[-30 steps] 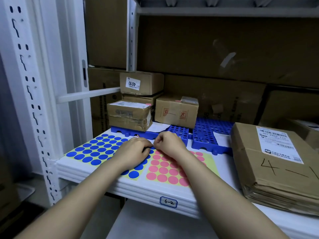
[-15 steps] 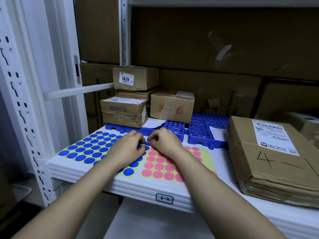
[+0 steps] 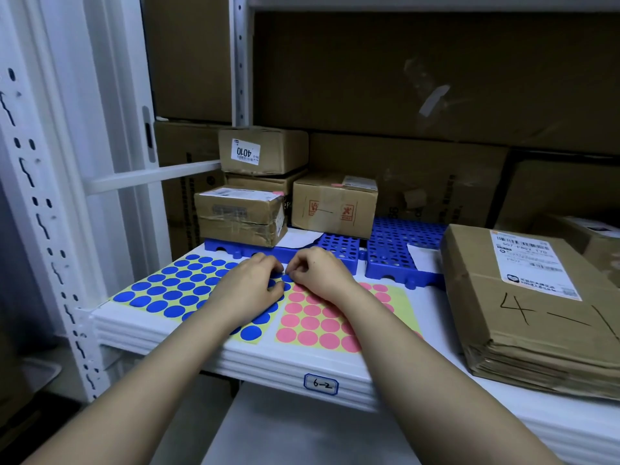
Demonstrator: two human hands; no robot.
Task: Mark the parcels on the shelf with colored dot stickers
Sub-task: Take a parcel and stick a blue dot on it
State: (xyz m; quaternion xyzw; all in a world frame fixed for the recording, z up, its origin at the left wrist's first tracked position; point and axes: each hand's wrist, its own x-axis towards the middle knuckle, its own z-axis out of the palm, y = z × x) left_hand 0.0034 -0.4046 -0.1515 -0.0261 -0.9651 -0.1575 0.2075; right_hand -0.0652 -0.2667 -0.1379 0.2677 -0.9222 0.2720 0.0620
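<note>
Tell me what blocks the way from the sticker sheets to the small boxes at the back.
Nothing visible does. Both hands, left hand and right hand, sit at the blue sticker sheet; behind lie only low blue grid trays under the small boxes.

On the white shelf (image 3: 201,344) lie two sticker sheets, one with blue dots (image 3: 174,290) and one with pink dots (image 3: 315,327), five parcels, and two hands.

A parcel storeroom or small warehouse. White slotted-steel racking (image 3: 43,229) lined with brown cartons, a handwritten bin tag "6-2" (image 3: 320,384) on the shelf edge (image 3: 235,360), taped boxes bearing barcode labels (image 3: 246,152), blue plastic pallet grids (image 3: 392,250) underneath, and a flat package marked "4-1" (image 3: 536,313) in pen.
</note>
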